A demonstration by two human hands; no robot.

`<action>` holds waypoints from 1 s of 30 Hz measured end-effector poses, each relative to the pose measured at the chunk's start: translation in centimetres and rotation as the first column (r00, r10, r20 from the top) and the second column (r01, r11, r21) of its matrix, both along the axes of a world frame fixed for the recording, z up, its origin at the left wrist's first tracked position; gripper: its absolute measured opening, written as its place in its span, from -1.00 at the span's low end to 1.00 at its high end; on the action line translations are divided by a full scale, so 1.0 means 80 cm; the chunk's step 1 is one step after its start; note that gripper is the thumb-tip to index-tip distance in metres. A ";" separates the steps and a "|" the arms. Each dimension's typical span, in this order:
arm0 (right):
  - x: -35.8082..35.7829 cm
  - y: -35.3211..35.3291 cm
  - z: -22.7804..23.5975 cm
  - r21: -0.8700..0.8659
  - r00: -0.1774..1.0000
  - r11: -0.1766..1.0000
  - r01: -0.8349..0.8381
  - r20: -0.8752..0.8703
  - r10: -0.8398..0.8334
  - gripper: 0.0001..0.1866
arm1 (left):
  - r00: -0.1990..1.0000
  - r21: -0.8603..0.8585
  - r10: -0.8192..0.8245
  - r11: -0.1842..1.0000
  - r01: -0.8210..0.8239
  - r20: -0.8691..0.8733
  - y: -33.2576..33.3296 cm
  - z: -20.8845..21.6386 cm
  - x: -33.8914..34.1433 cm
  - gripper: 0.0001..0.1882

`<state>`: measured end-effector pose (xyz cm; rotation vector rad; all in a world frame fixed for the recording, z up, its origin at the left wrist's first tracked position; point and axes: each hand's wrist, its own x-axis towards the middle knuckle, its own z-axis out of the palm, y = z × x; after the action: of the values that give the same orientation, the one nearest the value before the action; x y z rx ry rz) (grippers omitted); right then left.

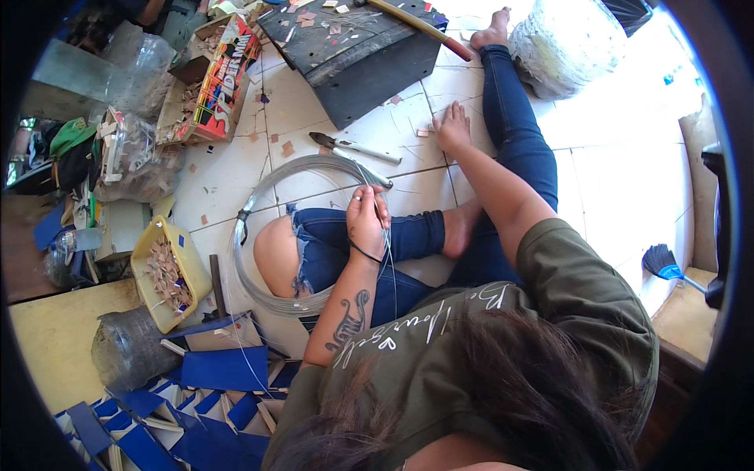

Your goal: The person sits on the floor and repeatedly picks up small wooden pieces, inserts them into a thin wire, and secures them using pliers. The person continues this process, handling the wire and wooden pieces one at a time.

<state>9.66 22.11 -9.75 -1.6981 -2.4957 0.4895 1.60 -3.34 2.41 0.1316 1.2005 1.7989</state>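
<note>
Head view: left hand (367, 208) looks closed around strands of the wire coil (292, 166), which loops around the bent knee (276, 250). Right hand (453, 128) is spread on the floor (302, 110). I'd pinch firmly so loops can't spring loose.

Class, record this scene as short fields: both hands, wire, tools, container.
Left hand: closed on grey wire
Right hand: resting on the tiled floor near small chips
Wire shape: coiled around the bent knee
Pliers: white-handled, on the floor
Wooden-handled tool: across the dark block
Yellow tub: contains chips
</note>
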 end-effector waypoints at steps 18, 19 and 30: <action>-0.057 0.022 0.021 -0.163 0.980 0.971 -0.172 0.075 0.187 -0.18 | 1.000 -0.023 -0.011 1.000 0.011 0.016 0.005 0.000 0.001 -0.79; -0.069 0.017 0.023 -0.179 0.962 0.952 -0.249 0.067 0.264 -0.18 | 1.000 -0.027 -0.006 1.000 0.006 0.021 0.004 0.000 0.000 -0.78; -0.020 -0.082 0.042 -0.001 0.721 0.723 -0.691 0.074 0.689 -0.33 | 1.000 -0.009 -0.017 1.000 0.017 0.011 0.001 -0.002 0.001 -0.78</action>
<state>8.09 15.58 -6.39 -0.6980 -3.1178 0.4319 1.65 -3.25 2.26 0.1265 1.1964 1.7772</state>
